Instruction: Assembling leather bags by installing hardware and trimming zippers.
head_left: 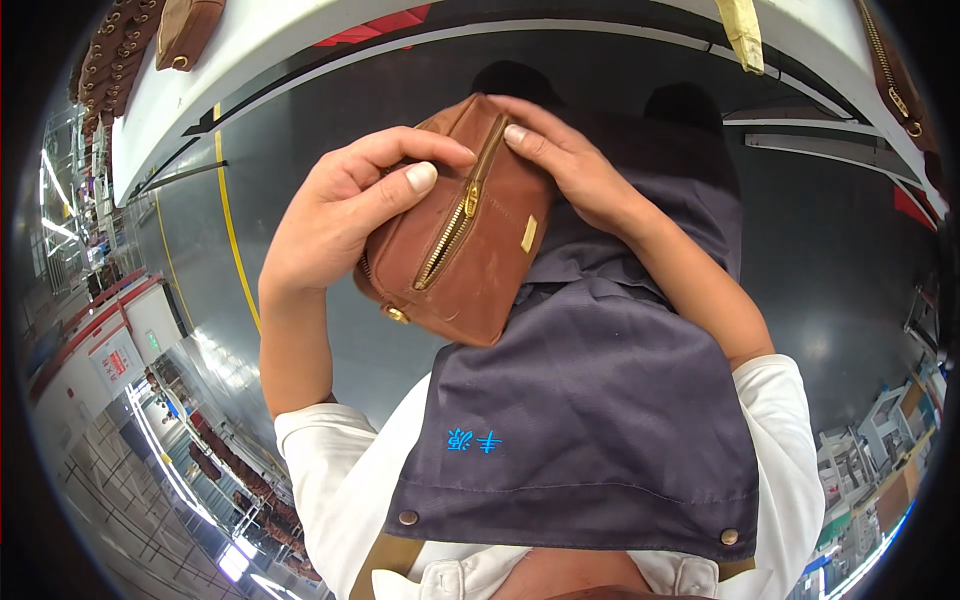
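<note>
A small brown leather pouch with a brass zipper and a small gold tag is held up in front of my chest. My left hand wraps around its left side, thumb resting beside the zipper. My right hand grips the top right end, with fingertips on the upper end of the zipper. The zipper looks closed along most of its length. A brass ring hangs at the pouch's lower corner.
I wear a grey apron over a white shirt. A white workbench curves across the top, with brown leather pieces at its left and a zippered brown item at its right. Dark floor with a yellow line lies below.
</note>
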The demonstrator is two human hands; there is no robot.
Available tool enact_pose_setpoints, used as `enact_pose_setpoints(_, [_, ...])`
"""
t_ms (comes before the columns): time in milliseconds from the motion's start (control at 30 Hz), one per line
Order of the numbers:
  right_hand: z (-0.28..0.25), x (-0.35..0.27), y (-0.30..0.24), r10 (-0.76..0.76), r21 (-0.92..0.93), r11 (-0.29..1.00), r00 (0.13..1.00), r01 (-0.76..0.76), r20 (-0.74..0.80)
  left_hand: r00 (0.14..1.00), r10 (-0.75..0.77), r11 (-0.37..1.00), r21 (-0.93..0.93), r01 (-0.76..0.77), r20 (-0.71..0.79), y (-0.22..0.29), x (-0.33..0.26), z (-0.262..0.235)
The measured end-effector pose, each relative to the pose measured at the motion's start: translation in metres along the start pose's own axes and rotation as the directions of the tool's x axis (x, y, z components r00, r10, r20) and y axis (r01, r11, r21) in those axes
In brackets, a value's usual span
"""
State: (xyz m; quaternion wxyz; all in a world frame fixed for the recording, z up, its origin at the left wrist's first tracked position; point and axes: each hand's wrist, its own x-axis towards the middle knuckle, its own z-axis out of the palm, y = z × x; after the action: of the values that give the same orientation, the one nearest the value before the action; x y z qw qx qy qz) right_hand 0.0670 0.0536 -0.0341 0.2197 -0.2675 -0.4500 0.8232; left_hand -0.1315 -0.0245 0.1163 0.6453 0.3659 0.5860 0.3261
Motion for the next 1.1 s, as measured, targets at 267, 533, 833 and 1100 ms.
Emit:
enact_pose_setpoints(267, [0.01,-0.003,0.002,0.54,0.217,0.771,0.796,-0.598,0.275,0.996,-0.027,0.999,0.038,0.03,-0.083,-0.002,0.015,-0.014])
enact_pose_setpoints(533, [0.01,-0.002,0.002,0.53,0.209,0.799,0.825,-0.564,0.198,0.99,-0.047,0.999,-0.011,0.046,-0.13,-0.009,0.019,-0.013])
enact_pose_setpoints(833, [0.008,0.001,0.012,0.441,0.185,0.865,0.883,-0.466,0.162,0.996,-0.027,0.999,0.021,0.029,-0.081,-0.014,0.017,-0.019])
enact_pose_setpoints(1100, [-0.005,-0.002,-0.003,0.151,0.087,0.986,0.986,-0.145,-0.069,0.996,0.069,0.974,0.222,-0.053,-0.062,0.015,-0.023,-0.011])
